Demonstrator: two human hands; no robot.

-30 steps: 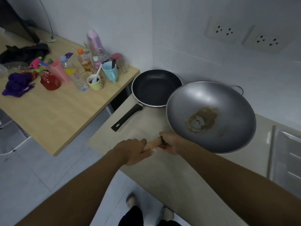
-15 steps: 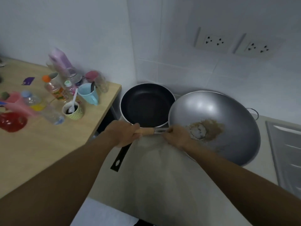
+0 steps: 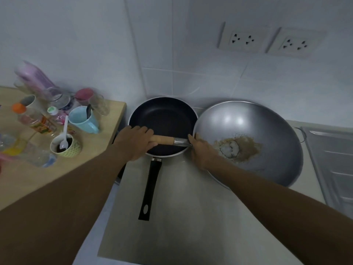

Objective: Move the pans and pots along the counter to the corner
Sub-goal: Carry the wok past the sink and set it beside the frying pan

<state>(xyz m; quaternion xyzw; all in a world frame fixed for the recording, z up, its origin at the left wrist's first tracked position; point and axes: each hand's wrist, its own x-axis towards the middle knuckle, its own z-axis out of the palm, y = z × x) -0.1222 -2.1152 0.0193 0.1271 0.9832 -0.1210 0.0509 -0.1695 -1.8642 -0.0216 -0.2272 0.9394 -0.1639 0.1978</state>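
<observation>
the grey counter (image 3: 191, 217) runs back into the tiled corner. the big steel wok (image 3: 267, 127), with a brown crust in its bottom, is at the back edge just right of the corner. the black frying pan (image 3: 164, 117) fills the corner itself, rim to rim with the wok. the left hand (image 3: 133, 143) curls tight round the wok's wooden handle (image 3: 162, 139), which reaches over the pan. the right hand (image 3: 202, 150) grips the handle's metal neck at the wok's rim.
</observation>
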